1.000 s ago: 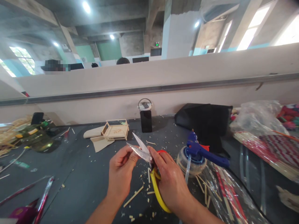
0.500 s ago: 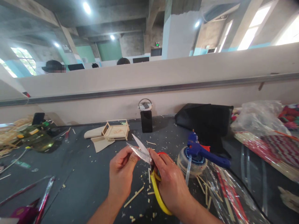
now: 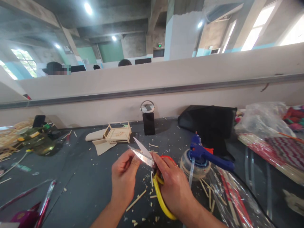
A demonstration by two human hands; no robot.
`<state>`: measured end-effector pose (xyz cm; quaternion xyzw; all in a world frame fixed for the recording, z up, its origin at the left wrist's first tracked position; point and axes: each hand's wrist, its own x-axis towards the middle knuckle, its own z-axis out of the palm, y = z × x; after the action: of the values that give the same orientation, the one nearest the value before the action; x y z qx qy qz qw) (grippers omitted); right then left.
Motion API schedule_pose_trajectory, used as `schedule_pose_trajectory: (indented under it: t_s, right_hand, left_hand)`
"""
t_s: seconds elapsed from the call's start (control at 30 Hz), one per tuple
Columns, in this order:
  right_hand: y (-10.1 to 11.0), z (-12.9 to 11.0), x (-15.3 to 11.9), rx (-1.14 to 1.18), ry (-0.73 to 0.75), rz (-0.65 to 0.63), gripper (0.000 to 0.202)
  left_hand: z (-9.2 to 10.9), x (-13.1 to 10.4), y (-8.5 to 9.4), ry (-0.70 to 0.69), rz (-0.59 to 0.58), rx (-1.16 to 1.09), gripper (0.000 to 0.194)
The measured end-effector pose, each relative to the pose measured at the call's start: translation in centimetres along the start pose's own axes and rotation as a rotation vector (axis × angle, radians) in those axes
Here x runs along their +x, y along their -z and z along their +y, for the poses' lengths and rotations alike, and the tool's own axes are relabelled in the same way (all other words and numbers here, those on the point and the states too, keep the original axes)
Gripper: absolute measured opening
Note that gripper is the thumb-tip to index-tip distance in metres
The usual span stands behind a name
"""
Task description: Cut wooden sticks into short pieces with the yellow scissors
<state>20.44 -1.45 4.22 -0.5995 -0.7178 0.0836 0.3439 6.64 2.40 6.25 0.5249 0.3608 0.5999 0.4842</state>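
Observation:
My right hand (image 3: 175, 180) is closed round a pair of scissors (image 3: 158, 191) with yellow and red handles, its fingers near the pivot. The two blades stand parted and point up and to the left. My left hand (image 3: 124, 174) is pinched beside the lower blade, thumb against fingers; whatever is between its fingertips is too small or hidden to make out. Beyond the hands stands a small wooden stick frame (image 3: 118, 133), a piece of brown card (image 3: 103, 147) partly under it. Thin wooden sticks (image 3: 136, 200) and cut bits lie around and below my hands.
To the right, a blue glue gun (image 3: 201, 153) rests on a round clear jar (image 3: 186, 167). Plastic-wrapped sticks (image 3: 230, 196), a black cloth (image 3: 206, 123) and a clear bag (image 3: 263, 120) lie beyond. A phone (image 3: 148, 123) stands upright by the wall. A purple tool (image 3: 25, 217) is front left.
Both hands and the scissors have barely moved. The blades tilt very slightly and catch more light.

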Motion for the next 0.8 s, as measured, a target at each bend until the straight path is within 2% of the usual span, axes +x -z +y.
schedule_pose_trajectory:
  t_s: [0.6, 0.8]
  right_hand:
    - [-0.26, -0.15, -0.21, 0.024, -0.009, -0.016, 0.068]
    - [-0.46, 0.20, -0.28, 0.075, 0.020, 0.020, 0.067]
  left_hand:
    - [-0.27, -0.04, -0.26, 0.044, 0.021, -0.043, 0.011]
    - [-0.17, -0.12, -0.35, 0.045, 0.038, -0.047, 0.012]
